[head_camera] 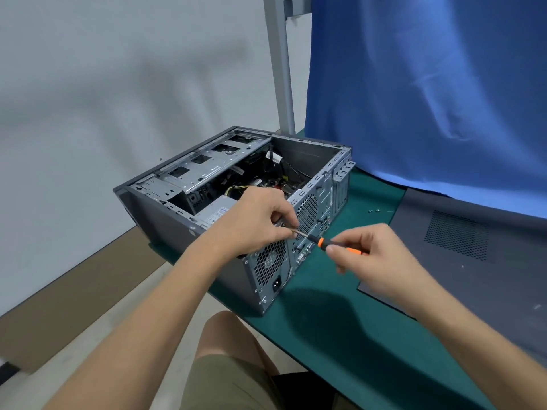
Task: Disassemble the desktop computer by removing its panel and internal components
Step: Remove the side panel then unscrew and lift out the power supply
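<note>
An open computer case (236, 202) lies on its side on the green counter (340, 321). Left hand (254, 223) steadies the screwdriver (322, 242) shaft; right hand (373, 255) pinches its handle. The case looks heavy, stiff and sharp-edged; lift by its frame.

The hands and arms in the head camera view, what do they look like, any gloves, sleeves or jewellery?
Both are bare. The left hand and right hand wear no gloves, and no rings or watch show. Both forearms are uncovered right down to the frame's bottom edge, so no sleeves show. Olive-khaki shorts cover the lap below.
</note>
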